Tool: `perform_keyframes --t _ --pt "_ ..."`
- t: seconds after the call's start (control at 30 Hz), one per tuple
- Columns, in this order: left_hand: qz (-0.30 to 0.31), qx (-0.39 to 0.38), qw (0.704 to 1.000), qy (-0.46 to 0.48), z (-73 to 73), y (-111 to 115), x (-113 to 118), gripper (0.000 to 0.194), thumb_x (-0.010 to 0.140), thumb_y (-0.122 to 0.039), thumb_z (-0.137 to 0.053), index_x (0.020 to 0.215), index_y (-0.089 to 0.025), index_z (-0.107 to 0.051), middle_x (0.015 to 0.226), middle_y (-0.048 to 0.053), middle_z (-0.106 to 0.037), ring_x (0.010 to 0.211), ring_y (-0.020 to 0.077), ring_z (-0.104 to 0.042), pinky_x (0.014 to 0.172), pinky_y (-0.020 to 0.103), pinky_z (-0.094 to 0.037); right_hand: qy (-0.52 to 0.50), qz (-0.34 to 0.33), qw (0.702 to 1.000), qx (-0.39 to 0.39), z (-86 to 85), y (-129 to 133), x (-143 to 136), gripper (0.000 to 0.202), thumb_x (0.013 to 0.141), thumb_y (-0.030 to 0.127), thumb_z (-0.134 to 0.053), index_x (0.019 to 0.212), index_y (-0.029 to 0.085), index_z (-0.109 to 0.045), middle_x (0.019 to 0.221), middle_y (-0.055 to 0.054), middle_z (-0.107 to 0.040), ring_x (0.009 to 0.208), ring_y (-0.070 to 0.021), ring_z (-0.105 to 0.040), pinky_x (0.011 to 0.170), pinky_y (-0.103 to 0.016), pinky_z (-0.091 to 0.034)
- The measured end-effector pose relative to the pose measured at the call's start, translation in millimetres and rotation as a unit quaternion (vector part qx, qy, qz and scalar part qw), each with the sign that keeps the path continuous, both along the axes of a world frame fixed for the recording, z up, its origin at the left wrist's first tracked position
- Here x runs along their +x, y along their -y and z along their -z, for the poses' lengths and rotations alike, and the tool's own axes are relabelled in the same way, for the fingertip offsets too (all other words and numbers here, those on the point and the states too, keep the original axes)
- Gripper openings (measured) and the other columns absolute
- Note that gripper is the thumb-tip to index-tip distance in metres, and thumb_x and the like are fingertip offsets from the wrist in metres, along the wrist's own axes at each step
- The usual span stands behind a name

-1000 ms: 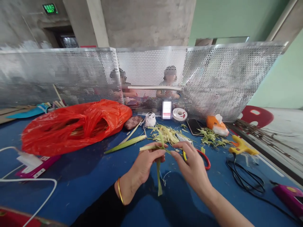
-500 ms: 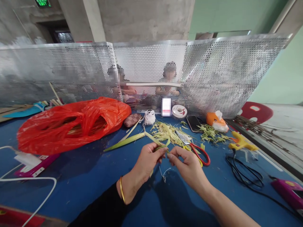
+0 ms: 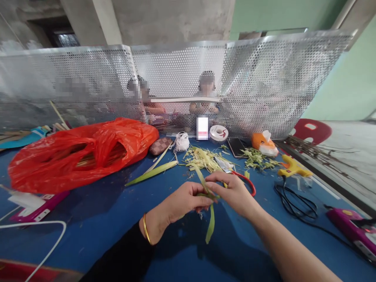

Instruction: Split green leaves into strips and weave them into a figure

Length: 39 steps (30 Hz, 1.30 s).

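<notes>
Over the blue table, my left hand [image 3: 188, 199] pinches a green leaf strip [image 3: 210, 225] between thumb and fingers. One end of the strip hangs down below the hands, and another length slants up towards the pile behind. My right hand [image 3: 230, 192] is closed on the same strip, close against the left fingertips; its fingers partly cover where the lengths cross. A pair of red-handled scissors [image 3: 249, 183] lies just behind the right hand, partly hidden by it. Pale leaf scraps [image 3: 202, 158] are heaped beyond both hands. A longer green leaf [image 3: 154, 173] lies to the left.
A red plastic bag [image 3: 58, 152] fills the left side. White string [image 3: 182, 141], a ribbon roll [image 3: 219, 134], a phone [image 3: 235, 147] and a tissue pack [image 3: 264, 144] stand along the back. A yellow glue gun [image 3: 293, 167] with black cord sits right. People sit behind the perforated screen [image 3: 179, 66].
The strip has been turned, so one end now hangs down below my fingers. My right hand has moved up and over the strip. The view has shifted slightly.
</notes>
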<state>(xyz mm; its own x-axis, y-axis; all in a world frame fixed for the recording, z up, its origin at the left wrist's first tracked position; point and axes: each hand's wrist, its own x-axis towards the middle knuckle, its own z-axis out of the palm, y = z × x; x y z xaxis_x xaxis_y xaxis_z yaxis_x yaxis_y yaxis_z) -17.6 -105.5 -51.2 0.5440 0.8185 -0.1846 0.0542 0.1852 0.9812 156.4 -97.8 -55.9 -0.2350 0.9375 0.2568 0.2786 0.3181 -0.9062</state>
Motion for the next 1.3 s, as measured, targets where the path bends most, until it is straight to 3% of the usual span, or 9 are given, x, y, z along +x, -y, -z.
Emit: perform_keyframes --t 0.1,0.17,0.3,0.47,0.57,0.8,1.03,1.2,1.3 --pt "0.017 -0.005 1.000 -0.010 2.7 1 3 0.024 0.065 -0.034 -0.076 0.080 -0.015 -0.077 0.063 0.001 -0.062 0.053 0.0090 -0.047 0.051 0.022 -0.036 -0.095 -0.021 0.987 -0.126 1.3 2 -7 0.019 0.069 0.036 -0.072 0.063 0.020 -0.063 0.058 0.003 -0.056 0.050 -0.0125 -0.049 0.047 -0.026 -0.039" --pt "-0.002 -0.004 1.000 -0.011 6.1 0 5 0.031 0.068 -0.044 -0.075 0.074 -0.014 -0.075 0.060 0.001 -0.061 0.050 0.0087 -0.047 0.050 0.022 -0.036 -0.139 -0.020 0.977 -0.160 1.3 3 -10 0.022 0.067 0.036 -0.073 0.061 0.019 -0.060 0.053 0.004 -0.052 0.047 -0.0103 -0.045 0.043 -0.024 -0.037" --pt "-0.048 0.003 0.999 -0.017 13.9 -1 8 0.043 0.070 -0.056 -0.071 0.061 -0.014 -0.069 0.053 0.000 -0.057 0.045 0.0078 -0.045 0.046 0.022 -0.034 -0.170 0.003 0.975 -0.143 1.7 4 -12 0.021 0.066 0.033 -0.074 0.060 0.018 -0.060 0.053 0.004 -0.053 0.048 -0.0094 -0.045 0.045 -0.023 -0.039" --pt "-0.009 -0.011 0.999 -0.033 13.7 1 9 0.032 0.070 -0.047 -0.073 0.072 -0.015 -0.075 0.051 -0.001 -0.056 0.043 0.0089 -0.047 0.046 0.022 -0.036 -0.187 0.005 0.971 -0.150 7.7 6 -15 0.024 0.067 0.034 -0.073 0.059 0.020 -0.055 0.049 0.007 -0.048 0.037 -0.0081 -0.040 0.034 -0.023 -0.032" --pt "0.010 0.005 0.998 -0.058 13.4 2 8 0.028 0.071 -0.043 -0.071 0.066 -0.016 -0.074 0.049 -0.002 -0.053 0.043 0.0084 -0.044 0.044 0.022 -0.033 -0.179 0.014 0.974 -0.136 11.8 7 -17 0.024 0.069 0.033 -0.071 0.059 0.021 -0.053 0.051 0.007 -0.046 0.036 -0.0069 -0.037 0.032 -0.022 -0.028" --pt "0.059 0.020 0.997 -0.045 19.8 0 8 0.038 0.070 -0.048 -0.072 0.054 -0.015 -0.063 0.045 -0.005 -0.046 0.042 0.0065 -0.038 0.043 0.022 -0.029 -0.120 0.045 0.991 -0.027 14.7 8 -20 0.019 0.071 0.024 -0.066 0.057 0.020 -0.054 0.061 0.003 -0.050 0.056 -0.0119 -0.046 0.049 -0.024 -0.036" --pt "0.083 0.032 0.995 -0.040 22.3 2 12 0.048 0.071 -0.054 -0.071 0.047 -0.016 -0.052 0.044 -0.004 -0.045 0.040 0.0064 -0.038 0.043 0.022 -0.030 -0.107 0.054 0.993 0.012 16.8 10 -23 0.019 0.072 0.020 -0.064 0.057 0.020 -0.053 0.061 0.003 -0.050 0.062 -0.0135 -0.047 0.060 -0.027 -0.038" --pt "0.030 -0.017 0.999 -0.041 22.8 4 16 0.043 0.069 -0.053 -0.073 0.054 -0.014 -0.062 0.050 0.000 -0.056 0.043 0.0080 -0.046 0.046 0.023 -0.034 -0.098 0.055 0.994 -0.011 18.5 5 -21 0.020 0.075 0.025 -0.065 0.059 0.020 -0.054 0.062 0.003 -0.051 0.063 -0.0140 -0.050 0.060 -0.027 -0.040" --pt "-0.036 -0.040 0.999 0.002 19.7 2 14 0.037 0.071 -0.049 -0.074 0.067 -0.012 -0.070 0.061 0.004 -0.065 0.046 0.0081 -0.050 0.049 0.022 -0.036 -0.066 0.088 0.993 0.039 14.7 0 -14 0.014 0.081 0.029 -0.060 0.072 0.020 -0.064 0.077 -0.001 -0.061 0.075 -0.0173 -0.057 0.069 -0.029 -0.043"
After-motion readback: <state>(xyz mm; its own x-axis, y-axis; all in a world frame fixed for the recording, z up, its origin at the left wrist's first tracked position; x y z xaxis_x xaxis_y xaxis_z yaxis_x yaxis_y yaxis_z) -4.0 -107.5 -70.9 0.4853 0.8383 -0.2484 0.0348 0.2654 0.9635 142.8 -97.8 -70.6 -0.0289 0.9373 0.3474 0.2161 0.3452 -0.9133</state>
